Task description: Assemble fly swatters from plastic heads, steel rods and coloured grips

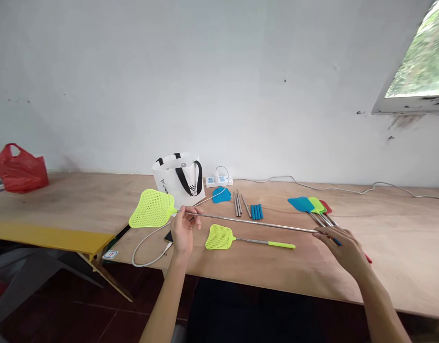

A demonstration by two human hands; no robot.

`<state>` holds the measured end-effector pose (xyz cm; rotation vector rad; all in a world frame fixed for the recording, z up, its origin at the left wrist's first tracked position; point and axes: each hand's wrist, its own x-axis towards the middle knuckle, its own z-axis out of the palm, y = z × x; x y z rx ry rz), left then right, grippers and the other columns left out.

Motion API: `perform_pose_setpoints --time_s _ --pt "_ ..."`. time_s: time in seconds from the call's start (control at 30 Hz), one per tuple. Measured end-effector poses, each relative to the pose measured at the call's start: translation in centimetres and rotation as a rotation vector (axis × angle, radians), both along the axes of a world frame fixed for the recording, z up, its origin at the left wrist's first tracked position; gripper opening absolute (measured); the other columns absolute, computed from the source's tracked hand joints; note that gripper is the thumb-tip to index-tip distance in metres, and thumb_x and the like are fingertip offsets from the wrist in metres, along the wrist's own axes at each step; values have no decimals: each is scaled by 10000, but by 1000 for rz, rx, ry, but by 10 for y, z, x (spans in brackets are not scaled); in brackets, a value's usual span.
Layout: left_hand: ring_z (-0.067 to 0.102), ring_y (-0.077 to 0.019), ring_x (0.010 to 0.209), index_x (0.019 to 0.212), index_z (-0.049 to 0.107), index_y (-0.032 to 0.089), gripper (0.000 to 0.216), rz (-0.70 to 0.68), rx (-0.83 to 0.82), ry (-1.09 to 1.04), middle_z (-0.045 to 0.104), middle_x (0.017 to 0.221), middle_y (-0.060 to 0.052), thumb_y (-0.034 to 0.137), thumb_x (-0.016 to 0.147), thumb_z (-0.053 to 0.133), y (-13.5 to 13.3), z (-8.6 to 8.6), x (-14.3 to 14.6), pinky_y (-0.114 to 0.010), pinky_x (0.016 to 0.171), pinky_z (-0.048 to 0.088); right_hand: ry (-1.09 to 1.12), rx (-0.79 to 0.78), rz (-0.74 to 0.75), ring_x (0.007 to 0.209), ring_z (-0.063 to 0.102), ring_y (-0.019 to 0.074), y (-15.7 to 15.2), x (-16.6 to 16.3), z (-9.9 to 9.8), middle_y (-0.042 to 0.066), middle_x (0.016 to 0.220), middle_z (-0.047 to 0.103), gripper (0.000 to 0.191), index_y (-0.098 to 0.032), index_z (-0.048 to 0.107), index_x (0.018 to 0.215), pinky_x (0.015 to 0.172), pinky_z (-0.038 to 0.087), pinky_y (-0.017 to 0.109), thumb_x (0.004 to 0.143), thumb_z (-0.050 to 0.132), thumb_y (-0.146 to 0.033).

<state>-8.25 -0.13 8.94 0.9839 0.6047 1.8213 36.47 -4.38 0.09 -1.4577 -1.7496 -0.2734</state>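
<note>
Held above the table is a fly swatter with a lime-green mesh head [151, 208] and a long, thin metal rod [255, 224] stretched out between my hands. My left hand [184, 233] pinches the rod just beside the head. At the rod's other end, my right hand [342, 250] is closed on it; whether a grip sits there is hidden. Below the rod lies a second lime-green fly swatter [219, 237], its shaft short and its handle green. Blue, green and red fly swatters [301, 204] lie fanned just beyond my right hand, which covers part of their handles.
Metal tubes [237, 204], several blue grips [257, 211] and blue swatter heads [221, 194] lie toward the back. A white tote bag [176, 178] stands near a power strip [219, 181]. A white cable runs to a phone [169, 237]. At far left sits a red bag [21, 169].
</note>
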Motion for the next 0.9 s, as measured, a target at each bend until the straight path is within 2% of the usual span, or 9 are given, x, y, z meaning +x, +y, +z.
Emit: perform_pose_setpoints --time_s 0.07,0.17,0.23,0.3,0.37,0.43,0.57,0.73,0.9 --pt "569 -114 508 757 653 150 390 -7 -4 13 726 793 -74 522 858 712 0 0 1 -224 433 471 21 117 -103 966 684 276 -5 -1 10 67 1007 749 421 -270 746 933 969 446 474 938 542 -638" --pt "627 -142 535 778 612 171 398 -1 -18 -69 745 776 -72 547 862 710 0 -1 5 -236 454 511 201 293 -277 1277 543 375 -12 -5 24 136 1299 642 384 -258 742 1034 1104 344 574 890 649 -601" --pt "647 -144 537 752 571 179 419 27 -21 -124 753 762 -68 553 842 737 2 -2 6 -243 489 545 452 282 -289 1420 398 389 -14 -7 30 144 1484 493 471 -279 690 1205 1132 340 566 844 714 -581" --pt "652 -140 528 739 551 179 439 44 -19 -146 757 757 -67 553 818 766 3 -2 7 -253 520 572 780 203 -215 1418 409 358 -13 -8 32 123 1526 435 644 -321 577 1350 1112 396 551 791 770 -575" --pt "658 -141 530 736 549 177 448 44 -18 -149 759 755 -68 553 803 782 3 -3 8 -259 534 585 1105 142 -89 1280 553 317 -10 -10 32 93 1448 498 751 -355 486 1387 1034 483 555 745 812 -567" --pt "667 -144 541 737 551 175 446 36 -19 -148 758 755 -68 550 804 784 3 -3 9 -262 541 592 1338 90 45 1031 666 268 -6 -12 31 67 1246 611 684 -343 504 1312 860 572 510 743 815 -561" --pt "682 -155 578 748 559 175 419 -8 -25 -142 755 767 -64 528 826 770 1 -4 16 -277 561 604 1457 -67 255 630 554 159 -5 -20 33 13 827 604 421 -271 643 1108 524 475 338 846 695 -597" --pt "654 -137 570 784 586 174 348 -92 -69 -207 735 739 -45 471 849 755 -2 -8 26 -264 555 592 1505 -91 364 527 416 109 -9 -31 39 -32 643 504 267 -255 674 888 445 338 272 861 710 -518" --pt "566 -102 458 741 563 180 392 -130 -62 -220 726 720 -28 502 837 766 -2 -10 30 -231 454 518 1573 -18 313 593 510 112 -8 -40 42 -18 671 553 291 -218 682 848 420 332 228 796 792 -482"
